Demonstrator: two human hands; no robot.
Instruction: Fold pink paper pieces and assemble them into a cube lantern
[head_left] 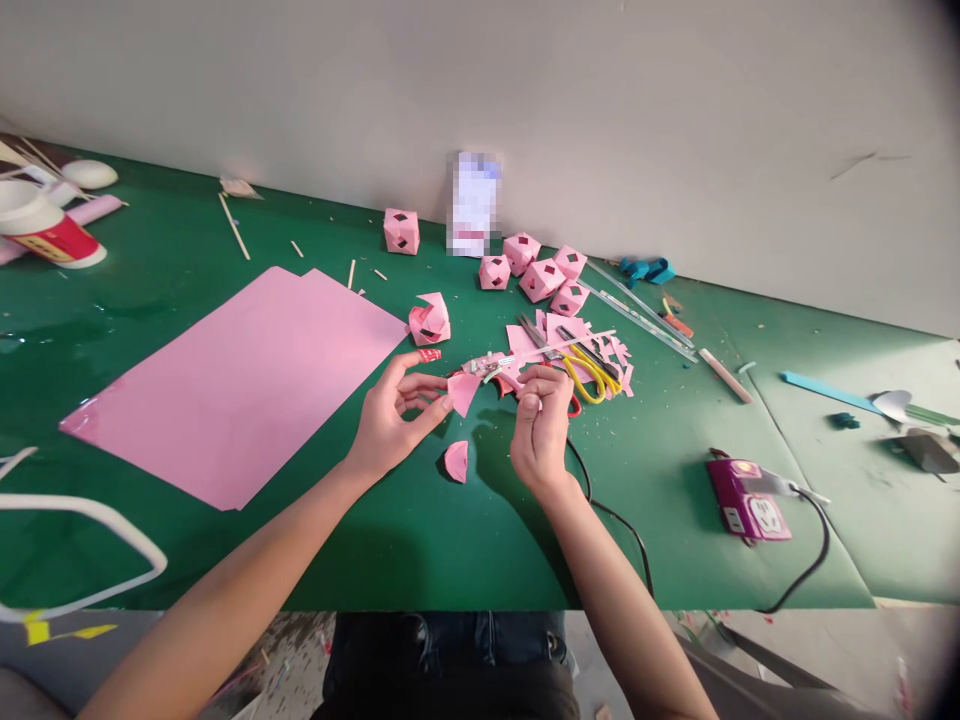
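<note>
My left hand (390, 415) pinches a small pink paper piece (463, 393) between thumb and finger; a red wrap covers its index fingertip. Closed around the handle of a hot glue gun (489, 364) is my right hand (541, 425). The gun's front lies close to the paper piece, and a clear glue stick (577, 343) juts from its back. Whether the nozzle touches the paper I cannot tell. Below sits a folded pink paper piece (457, 462) on the green table. Just beyond my left hand stands a partly open pink paper shape (430, 320).
Large pink sheets (247, 390) lie left. Several pink paper balls (541, 280) stand behind, near a propped phone (472, 205). Yellow-handled scissors (596, 378) rest on paper scraps right of the gun. A purple power socket (748, 500) and black cord (626, 525) are at right.
</note>
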